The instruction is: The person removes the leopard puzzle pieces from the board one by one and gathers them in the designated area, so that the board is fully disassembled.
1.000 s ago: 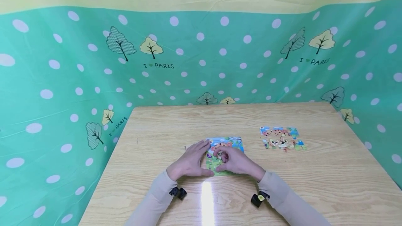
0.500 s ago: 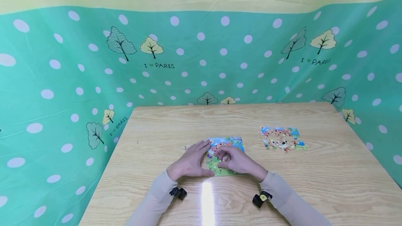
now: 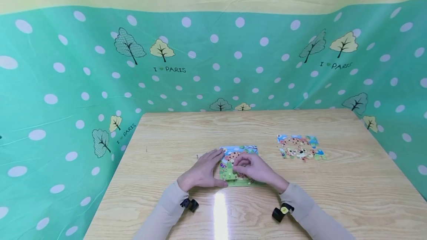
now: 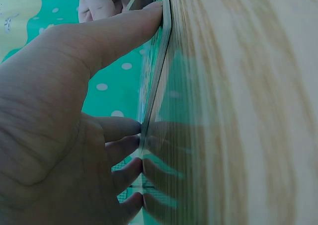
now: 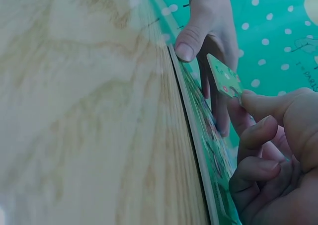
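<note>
A jigsaw puzzle board (image 3: 238,148) with a printed animal picture lies on the table in front of me. My right hand (image 3: 256,168) pinches a green puzzle piece (image 5: 224,77) by one corner between thumb and forefinger, tilted just above the board. The other fingers of that hand are curled. My left hand (image 3: 203,171) rests at the board's left side. Its thumb (image 4: 124,36) presses the near left corner, while the extended fingers touch farther along the edge. Part of the picture is hidden beneath my right hand.
Several loose-fitting puzzle pieces (image 3: 301,153), grouped into a partial animal picture, lie to the right of the board. The wooden table (image 3: 173,132) meets a green dotted cloth (image 3: 227,66) at the back and sides. A wrist camera sits on each sleeve.
My right hand has shifted slightly right and turned, and the green piece in its pinch now shows clearly over the board's lower left. My left hand stays in place.
</note>
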Demonstrator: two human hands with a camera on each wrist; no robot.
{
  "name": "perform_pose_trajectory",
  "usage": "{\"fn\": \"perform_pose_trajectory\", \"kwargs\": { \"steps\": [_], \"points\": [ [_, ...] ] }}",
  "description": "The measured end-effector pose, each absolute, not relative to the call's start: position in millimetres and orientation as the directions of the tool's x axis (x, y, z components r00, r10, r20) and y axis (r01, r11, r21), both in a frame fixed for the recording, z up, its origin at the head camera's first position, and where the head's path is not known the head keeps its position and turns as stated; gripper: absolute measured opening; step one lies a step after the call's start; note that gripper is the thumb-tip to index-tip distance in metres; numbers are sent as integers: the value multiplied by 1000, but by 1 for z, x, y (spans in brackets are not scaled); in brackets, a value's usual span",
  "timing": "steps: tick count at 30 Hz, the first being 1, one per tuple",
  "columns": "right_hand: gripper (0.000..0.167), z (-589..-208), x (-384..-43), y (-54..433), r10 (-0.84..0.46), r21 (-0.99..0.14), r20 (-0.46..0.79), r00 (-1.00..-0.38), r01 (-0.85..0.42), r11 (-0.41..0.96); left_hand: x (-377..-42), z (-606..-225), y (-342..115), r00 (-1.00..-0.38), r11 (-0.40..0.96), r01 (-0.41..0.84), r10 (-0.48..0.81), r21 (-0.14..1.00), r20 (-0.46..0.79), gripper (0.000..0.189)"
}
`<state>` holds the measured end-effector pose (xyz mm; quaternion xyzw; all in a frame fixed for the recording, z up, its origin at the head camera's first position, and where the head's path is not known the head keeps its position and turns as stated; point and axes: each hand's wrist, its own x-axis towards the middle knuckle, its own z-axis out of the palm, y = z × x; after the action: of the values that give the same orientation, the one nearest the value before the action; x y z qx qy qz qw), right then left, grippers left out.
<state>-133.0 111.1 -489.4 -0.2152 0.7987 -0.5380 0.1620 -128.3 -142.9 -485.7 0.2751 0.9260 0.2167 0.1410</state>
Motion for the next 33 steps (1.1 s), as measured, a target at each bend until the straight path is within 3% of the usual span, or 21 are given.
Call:
{"fn": "perform_pose_trajectory", "kwargs": {
  "steps": [33],
  "points": [
    [31,-491,-141,198,-245,-894,-149,-958,25,447,-129,-487,-143,-811,759,438,565,481,-154,117]
  ]
}}
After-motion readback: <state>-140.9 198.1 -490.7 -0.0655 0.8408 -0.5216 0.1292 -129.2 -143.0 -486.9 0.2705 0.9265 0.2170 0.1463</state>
